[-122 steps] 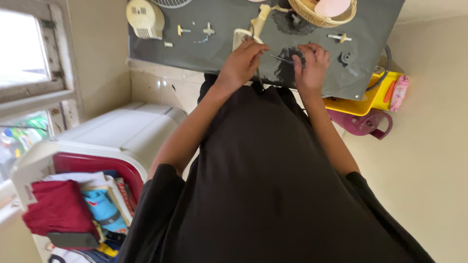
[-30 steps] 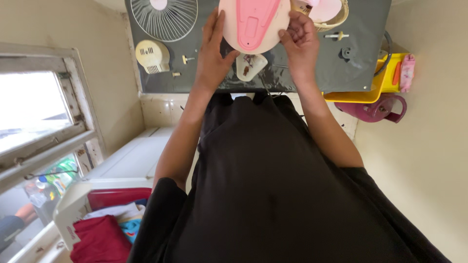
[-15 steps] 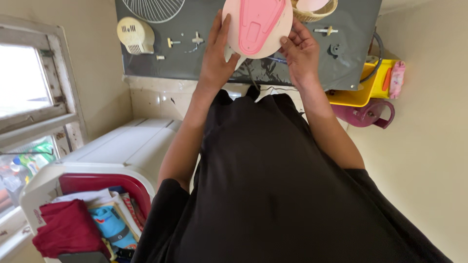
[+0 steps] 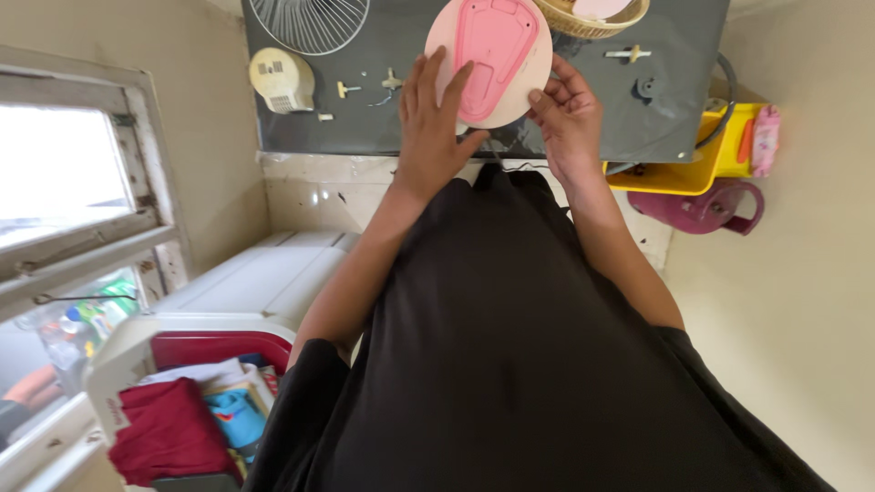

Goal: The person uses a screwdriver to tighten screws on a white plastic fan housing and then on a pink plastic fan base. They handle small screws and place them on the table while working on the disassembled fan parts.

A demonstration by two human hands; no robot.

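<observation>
Both hands hold up a round pale pink base (image 4: 492, 59) with a deeper pink shield-shaped panel in its middle, over a dark grey mat (image 4: 383, 128). My left hand (image 4: 428, 128) lies flat against the base's left and lower side, fingers spread on its face. My right hand (image 4: 570, 114) grips the lower right rim with thumb and fingertips. On the mat to the left lie a white wire fan grille (image 4: 305, 23), a cream motor housing (image 4: 281, 80) and small cream parts (image 4: 365, 88).
A wicker basket (image 4: 592, 18) with a pink piece and a black knob (image 4: 645, 88) sit on the mat's right. Further right are a yellow tub (image 4: 684, 173) and a magenta jug (image 4: 706, 208). A white chest (image 4: 255, 273), red cloth (image 4: 164, 428) and a window (image 4: 64, 164) are to the left.
Four seconds ago both hands worked on small parts on the mat. Since one second ago they hold the pink base; it has stayed in their grip while the view shifted.
</observation>
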